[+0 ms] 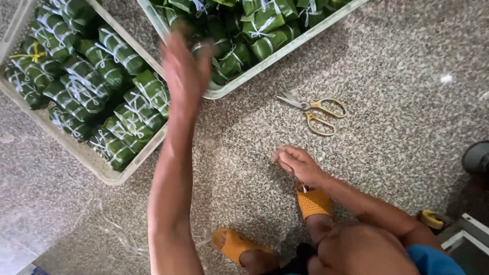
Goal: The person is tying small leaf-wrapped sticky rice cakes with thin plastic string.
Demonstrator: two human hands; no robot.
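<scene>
Your left hand is blurred, fingers spread open and holding nothing, raised over the near rim of the pale plastic crate of green leaf-wrapped, string-tied bundles. Your right hand pinches thin white string low over the speckled floor, near the gold-handled scissors.

Left hand stretches forward, fingers loosely spread; right hand hangs low, fingers pinched together.

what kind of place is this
Likely a small home or workshop food-wrapping spot, worked on the floor: two crates packed with leaf-wrapped, string-tied parcels, scissors on the speckled stone floor, string scraps nearby.
</scene>
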